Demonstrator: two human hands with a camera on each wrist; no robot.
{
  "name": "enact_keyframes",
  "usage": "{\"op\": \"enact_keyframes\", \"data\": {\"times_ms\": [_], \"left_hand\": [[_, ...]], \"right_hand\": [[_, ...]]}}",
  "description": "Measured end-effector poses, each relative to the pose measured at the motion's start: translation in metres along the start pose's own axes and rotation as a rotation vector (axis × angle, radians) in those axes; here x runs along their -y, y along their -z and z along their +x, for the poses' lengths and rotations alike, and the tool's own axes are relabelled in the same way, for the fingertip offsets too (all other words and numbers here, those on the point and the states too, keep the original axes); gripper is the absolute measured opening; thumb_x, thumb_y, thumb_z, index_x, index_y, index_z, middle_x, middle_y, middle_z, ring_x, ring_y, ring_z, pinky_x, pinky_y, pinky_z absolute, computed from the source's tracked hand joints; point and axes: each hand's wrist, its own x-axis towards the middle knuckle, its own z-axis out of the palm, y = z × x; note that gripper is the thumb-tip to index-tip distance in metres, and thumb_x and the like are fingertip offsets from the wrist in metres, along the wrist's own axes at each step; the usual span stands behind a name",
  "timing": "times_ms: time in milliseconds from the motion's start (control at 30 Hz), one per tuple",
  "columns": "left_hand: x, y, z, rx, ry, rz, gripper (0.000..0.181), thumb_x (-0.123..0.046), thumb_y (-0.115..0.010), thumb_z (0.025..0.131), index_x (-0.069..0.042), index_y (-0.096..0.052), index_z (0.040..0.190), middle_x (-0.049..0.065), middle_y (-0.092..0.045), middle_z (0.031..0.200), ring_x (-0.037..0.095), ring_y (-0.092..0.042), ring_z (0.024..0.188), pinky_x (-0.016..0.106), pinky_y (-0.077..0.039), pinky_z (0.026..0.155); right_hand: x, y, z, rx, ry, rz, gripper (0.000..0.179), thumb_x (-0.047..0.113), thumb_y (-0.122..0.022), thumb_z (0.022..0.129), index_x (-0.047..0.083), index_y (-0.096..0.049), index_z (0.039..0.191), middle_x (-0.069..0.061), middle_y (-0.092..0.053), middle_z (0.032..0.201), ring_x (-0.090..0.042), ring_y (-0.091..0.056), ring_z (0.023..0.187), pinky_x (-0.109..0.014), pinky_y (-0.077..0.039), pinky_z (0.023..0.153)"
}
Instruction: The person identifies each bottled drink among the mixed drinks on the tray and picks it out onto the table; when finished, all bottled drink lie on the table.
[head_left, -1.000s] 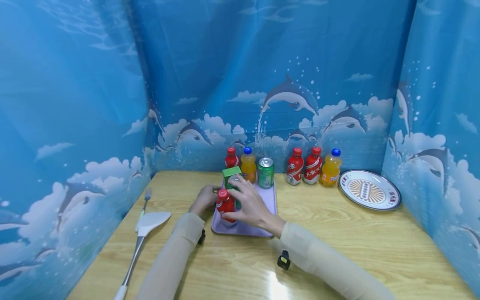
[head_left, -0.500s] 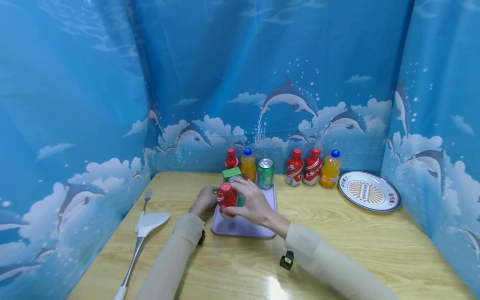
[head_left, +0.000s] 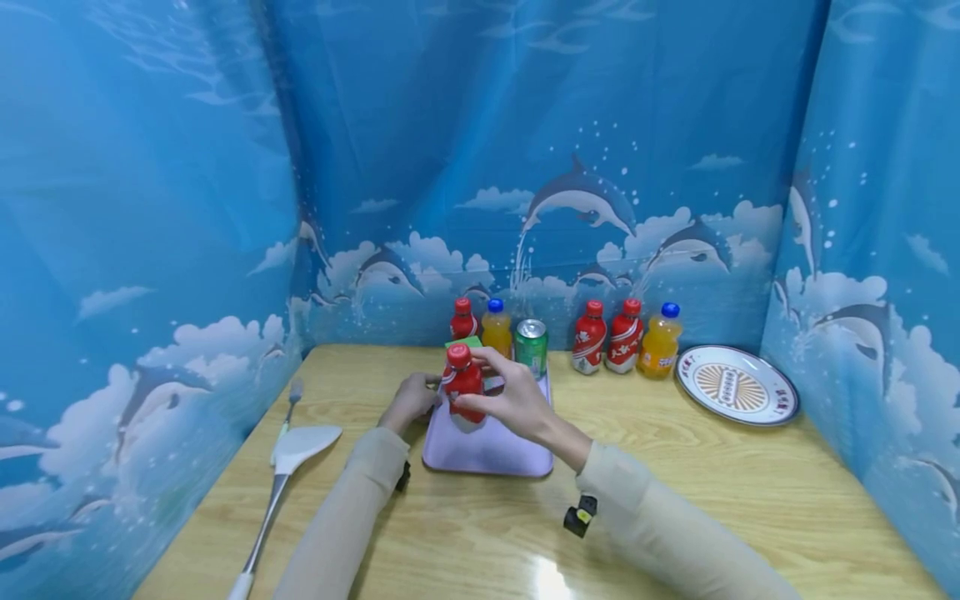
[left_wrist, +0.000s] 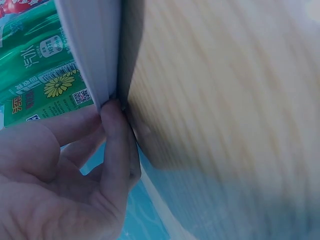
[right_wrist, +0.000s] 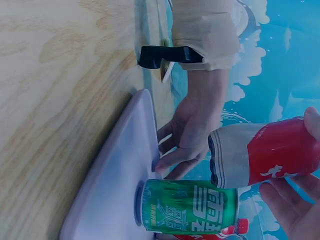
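Blue dolphin-print curtain (head_left: 420, 100) across the upper frame and both sides. Light wood tabletop (head_left: 675, 508) below. Purple tray (head_left: 487, 457), one, at frame centre; contents by size below. White-headed spatula (head_left: 302, 446), one, lower left, handle cut off by the bottom edge. Round plate (head_left: 738, 386), one, right of frame. Left hand (head_left: 411, 406): pinching the tray rim. Right hand (head_left: 519, 402): fingers and thumb around the held red bottle (head_left: 463, 383), raised above the tray at frame centre; cut off at the right edge in the right wrist view. Other red bottles (head_left: 587, 340): three; two right of centre on the wood, one at the tray's far left, base hidden. Orange bottles (head_left: 660, 346): two; one on the wood, one in the tray. Green cans (right_wrist: 187, 207): two, in the tray; nearer one mostly hidden in the head view. Green carton (left_wrist: 57, 97): one, in the tray, largely covered. Fork (head_left: 296, 390): one, beside the spatula; contact unclear.
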Motion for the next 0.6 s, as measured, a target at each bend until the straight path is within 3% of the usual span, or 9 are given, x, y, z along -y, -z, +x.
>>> {"op": "enact_keyframes", "data": {"times_ms": [300,600], "left_hand": [[0.000,0.001,0.001,0.006,0.011,-0.021,0.057,0.007,-0.063,0.088,-0.003,-0.063,0.144,0.022,-0.069,0.123,0.014,-0.058,0.068,0.027,-0.061,0.056],[-0.001,0.000,0.004,0.015,0.045,-0.025,0.058,0.007,-0.064,0.090,-0.003,-0.061,0.147,0.024,-0.069,0.130,0.018,-0.065,0.076,0.032,-0.065,0.060]], "right_hand": [[0.005,0.009,0.003,-0.005,-0.048,0.008,0.062,0.021,-0.084,0.090,0.022,-0.057,0.147,-0.006,-0.071,0.136,-0.025,-0.070,0.120,-0.047,-0.060,0.103],[0.006,0.017,0.008,0.076,-0.133,0.184,0.062,0.014,-0.080,0.093,0.018,-0.057,0.151,-0.013,-0.065,0.146,-0.035,-0.067,0.125,-0.040,-0.066,0.084]]}}
